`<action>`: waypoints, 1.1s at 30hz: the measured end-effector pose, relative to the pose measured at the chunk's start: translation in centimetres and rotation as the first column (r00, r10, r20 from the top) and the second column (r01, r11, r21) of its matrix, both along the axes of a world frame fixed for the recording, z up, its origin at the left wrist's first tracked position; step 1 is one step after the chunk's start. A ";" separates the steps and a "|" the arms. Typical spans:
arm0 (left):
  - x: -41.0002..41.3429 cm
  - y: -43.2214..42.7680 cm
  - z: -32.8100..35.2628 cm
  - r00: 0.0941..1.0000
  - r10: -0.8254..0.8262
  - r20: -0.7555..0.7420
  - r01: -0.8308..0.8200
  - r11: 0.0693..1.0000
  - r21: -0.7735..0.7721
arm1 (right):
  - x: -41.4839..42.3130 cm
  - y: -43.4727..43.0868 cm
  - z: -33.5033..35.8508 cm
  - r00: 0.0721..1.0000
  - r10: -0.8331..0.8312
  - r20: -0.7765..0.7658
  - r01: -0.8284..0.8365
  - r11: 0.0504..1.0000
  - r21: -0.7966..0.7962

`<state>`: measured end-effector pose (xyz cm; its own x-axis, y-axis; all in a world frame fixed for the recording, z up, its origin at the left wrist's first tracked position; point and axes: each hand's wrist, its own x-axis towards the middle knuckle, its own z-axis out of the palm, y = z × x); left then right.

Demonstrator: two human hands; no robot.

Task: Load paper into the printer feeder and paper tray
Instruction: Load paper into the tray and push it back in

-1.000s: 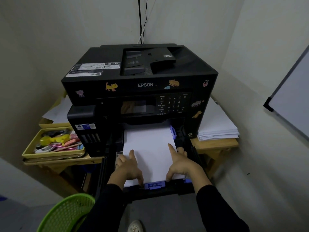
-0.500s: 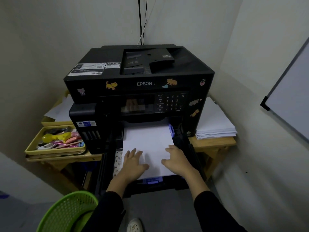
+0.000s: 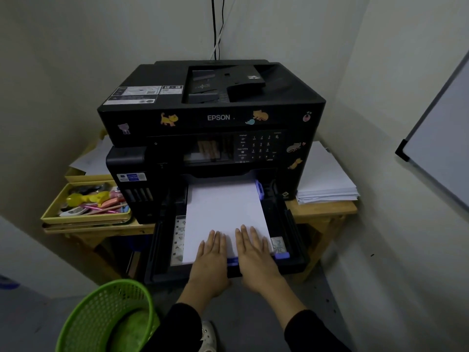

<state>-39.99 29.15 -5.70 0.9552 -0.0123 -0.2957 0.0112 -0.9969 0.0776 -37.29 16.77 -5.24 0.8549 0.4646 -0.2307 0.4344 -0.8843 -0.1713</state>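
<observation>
The black Epson printer stands on a wooden table in the corner. Its paper tray is pulled out at the bottom front, toward the person. A white stack of paper lies flat inside this tray. The far end of the stack goes under the printer body, and the near end is close to the front wall of the tray. A blue side guide stands just beside the right edge of the paper. A second blue guide shows at the front right corner, partly hidden by the hands. The left hand and the right hand both lie flat on the near end of the stack, side by side. Their fingers are straight and press down on the sheets; neither hand grips anything. I judge that the tray part of the task is almost done: the paper is in its place and is being flattened. What is left here is perhaps to bring the guides against the stack, and certainly to push the tray in, because it is open now. The feeder on top of the printer shows no paper, so this part seems not yet begun. A spare pile of white paper lies on the table just beside the right side of the printer, and it could serve for the feeder.
</observation>
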 end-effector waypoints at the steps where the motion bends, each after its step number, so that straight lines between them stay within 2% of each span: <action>1: 0.1 0.0 -0.1 1.000 -0.001 0.007 0.001 1.000 -0.006 | 0.1 0.0 0.0 1.000 -0.005 0.004 0.005 1.000 0.001; 5: 0.5 0.2 -0.5 0.999 -0.018 -0.027 0.017 1.000 -0.022 | 0.3 0.3 0.0 1.000 -0.005 -0.016 0.005 0.999 -0.035; 9: 1.9 1.1 -0.3 1.000 -0.016 0.002 0.016 0.999 -0.028 | 1.8 1.1 0.2 1.000 -0.017 -0.003 0.017 0.999 -0.045; 13: 5.4 2.0 0.7 0.999 0.033 0.015 -0.033 0.999 0.022 | 5.4 2.5 0.7 0.999 -0.047 0.023 0.048 0.998 -0.041; 22: 12.2 3.4 0.7 0.962 0.257 0.088 -0.264 0.961 0.081 | 12.2 4.6 1.1 0.960 -0.233 0.154 0.248 0.965 -0.082; 25: 12.6 3.5 0.7 0.911 0.394 0.120 -0.392 0.919 -0.041 | 12.9 4.8 1.5 0.927 -0.358 0.110 0.366 0.928 -0.064; 27: 12.2 3.1 0.4 0.806 0.553 0.212 -0.493 0.825 -0.278 | 12.7 4.7 1.5 0.872 -0.487 0.052 0.485 0.873 0.047; 29: 11.2 2.1 0.1 0.614 0.742 0.269 -0.560 0.650 -0.515 | 11.7 4.6 1.2 0.757 -0.653 -0.012 0.628 0.723 0.288; 30: 10.9 1.4 0.1 0.499 0.837 0.225 -0.597 0.520 -0.611 | 11.1 4.7 0.9 0.683 -0.728 -0.062 0.681 0.605 0.412; 31: 10.8 0.8 0.3 0.377 0.918 0.120 -0.633 0.351 -0.690 | 10.5 4.8 0.7 0.607 -0.783 -0.140 0.721 0.467 0.512; 33: 11.2 0.2 1.2 0.178 0.959 -0.219 -0.654 -0.051 -0.755 | 10.0 5.3 0.7 0.457 -0.795 -0.399 0.782 0.145 0.606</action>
<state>-28.78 29.31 -4.47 0.3955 0.8348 -0.3829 0.5972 0.0830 0.7978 -27.33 22.11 -4.57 0.8515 -0.4767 -0.2184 -0.4209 -0.3731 -0.8268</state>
